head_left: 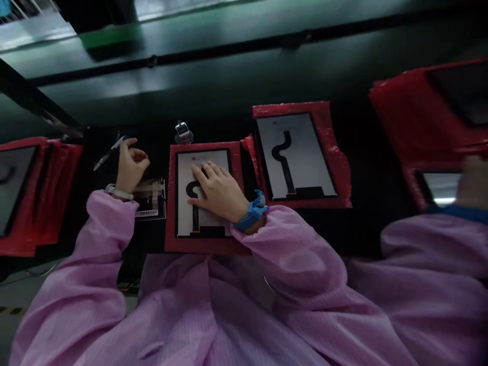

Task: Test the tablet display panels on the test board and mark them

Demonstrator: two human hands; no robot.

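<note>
My right hand (pixel 219 188), with a blue wrist strap, lies flat with fingers spread on the pale back of a display panel (pixel 209 218). Part of the panel's black curved flex cable (pixel 195 216) is hidden under the fingers. Beneath the panel is a red foam sheet (pixel 208 246). My left hand (pixel 131 165) is raised left of it, fingers curled in. A pen (pixel 109 153) slants out to the left from beside its index finger and looks tucked between the fingers. Below that hand lies a printed label sheet (pixel 148 211), partly covered by the wrist.
A second panel (pixel 305 157) rests on red wrapping (pixel 339 170) to the right. A metal tally counter (pixel 183 133) stands behind. Stacked red sheets (pixel 53 203) with a panel lie far left. At far right, a co-worker's hand (pixel 473 185) is over another red stack (pixel 400 112).
</note>
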